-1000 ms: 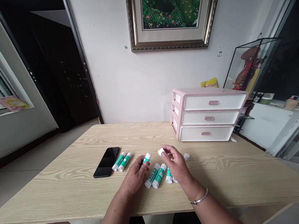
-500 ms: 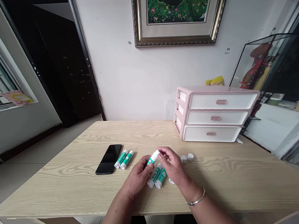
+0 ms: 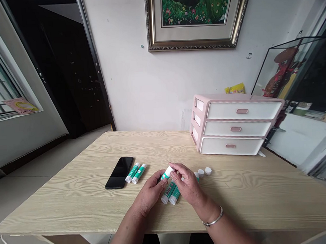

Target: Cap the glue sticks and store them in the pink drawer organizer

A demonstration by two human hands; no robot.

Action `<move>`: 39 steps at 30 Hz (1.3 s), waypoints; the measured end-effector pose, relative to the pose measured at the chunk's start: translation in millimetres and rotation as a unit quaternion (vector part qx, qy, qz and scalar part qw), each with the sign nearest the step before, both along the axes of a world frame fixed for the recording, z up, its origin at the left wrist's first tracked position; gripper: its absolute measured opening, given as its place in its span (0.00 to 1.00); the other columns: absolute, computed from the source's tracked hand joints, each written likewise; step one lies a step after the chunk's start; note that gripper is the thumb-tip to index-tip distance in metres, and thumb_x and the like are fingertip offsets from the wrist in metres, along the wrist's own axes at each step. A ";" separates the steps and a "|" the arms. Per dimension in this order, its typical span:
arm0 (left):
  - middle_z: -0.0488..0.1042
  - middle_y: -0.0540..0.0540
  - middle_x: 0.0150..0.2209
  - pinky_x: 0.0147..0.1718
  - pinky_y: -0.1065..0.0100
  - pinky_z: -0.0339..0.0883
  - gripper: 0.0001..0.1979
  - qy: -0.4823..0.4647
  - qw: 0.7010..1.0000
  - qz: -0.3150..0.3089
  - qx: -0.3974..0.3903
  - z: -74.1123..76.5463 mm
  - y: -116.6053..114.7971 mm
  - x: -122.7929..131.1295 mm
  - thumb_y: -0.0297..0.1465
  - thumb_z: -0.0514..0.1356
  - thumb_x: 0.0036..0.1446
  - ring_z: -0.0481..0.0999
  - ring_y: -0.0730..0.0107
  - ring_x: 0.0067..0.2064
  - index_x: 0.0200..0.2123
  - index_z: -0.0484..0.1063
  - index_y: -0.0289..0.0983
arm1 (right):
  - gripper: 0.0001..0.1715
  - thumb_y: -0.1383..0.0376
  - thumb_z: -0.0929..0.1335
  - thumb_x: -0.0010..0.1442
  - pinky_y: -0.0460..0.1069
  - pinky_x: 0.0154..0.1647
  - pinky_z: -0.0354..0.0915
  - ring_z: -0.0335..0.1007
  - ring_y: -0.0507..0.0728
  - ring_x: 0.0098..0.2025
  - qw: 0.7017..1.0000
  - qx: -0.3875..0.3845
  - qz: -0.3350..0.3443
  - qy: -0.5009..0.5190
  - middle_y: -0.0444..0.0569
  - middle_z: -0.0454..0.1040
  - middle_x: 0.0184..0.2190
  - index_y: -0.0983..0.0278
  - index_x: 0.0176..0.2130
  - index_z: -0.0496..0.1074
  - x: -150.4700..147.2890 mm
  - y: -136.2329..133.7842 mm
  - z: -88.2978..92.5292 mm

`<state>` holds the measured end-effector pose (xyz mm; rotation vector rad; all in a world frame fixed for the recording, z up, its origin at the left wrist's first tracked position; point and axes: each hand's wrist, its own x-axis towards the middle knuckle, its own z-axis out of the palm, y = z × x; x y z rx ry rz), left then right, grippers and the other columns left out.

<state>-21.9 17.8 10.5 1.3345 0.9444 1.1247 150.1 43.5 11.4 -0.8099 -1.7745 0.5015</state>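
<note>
My left hand [image 3: 149,192] grips a green and white glue stick [image 3: 165,174] by its body, tilted up to the right. My right hand [image 3: 186,182] pinches the white cap on that stick's top end. Under both hands lie two more glue sticks [image 3: 170,194] side by side on the wooden table [image 3: 74,199]. Another pair of glue sticks [image 3: 135,172] lies to the left, next to a black phone [image 3: 119,172]. Two loose white caps [image 3: 204,171] stand just right of my right hand.
A pink and white three-drawer organiser [image 3: 234,127] stands at the table's back right, all drawers closed. A framed picture [image 3: 196,18] hangs on the wall behind. A glass display case [image 3: 288,71] stands to the right, off the table.
My right hand brought the white cap over to the glue stick in my left hand and now holds it on the stick's top. Both hands sank slightly toward the table.
</note>
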 end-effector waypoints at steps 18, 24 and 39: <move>0.61 0.53 0.22 0.23 0.70 0.52 0.29 0.013 0.994 0.111 -0.003 5.6 -1.9 -6.9 0.57 0.54 0.59 0.59 0.73 0.24 0.29 0.72 0.35 | 0.19 0.61 0.66 0.68 0.55 0.50 0.71 0.74 0.58 0.46 0.999 -0.004 -0.033 -0.005 0.51 0.77 0.48 0.57 0.58 0.71 0.9 -14.2 -5.7; 0.62 0.52 0.22 0.23 0.71 0.52 0.27 0.017 0.988 0.152 -0.028 2.2 -2.0 -10.4 0.54 0.53 0.59 0.59 0.72 0.25 0.24 0.70 0.37 | 0.14 0.58 0.65 0.69 0.51 0.41 0.72 0.75 0.57 0.41 0.992 -0.049 -0.091 0.075 0.51 0.79 0.42 0.61 0.49 0.74 12.1 -6.4 -9.3; 0.60 0.51 0.21 0.25 0.68 0.53 0.23 0.061 0.984 0.164 0.030 2.7 -3.4 -14.2 0.46 0.49 0.61 0.60 0.69 0.26 0.19 0.61 0.40 | 0.17 0.53 0.67 0.64 0.52 0.38 0.71 0.75 0.57 0.36 0.957 -0.068 -0.155 0.236 0.50 0.78 0.32 0.63 0.42 0.75 31.7 -4.0 4.9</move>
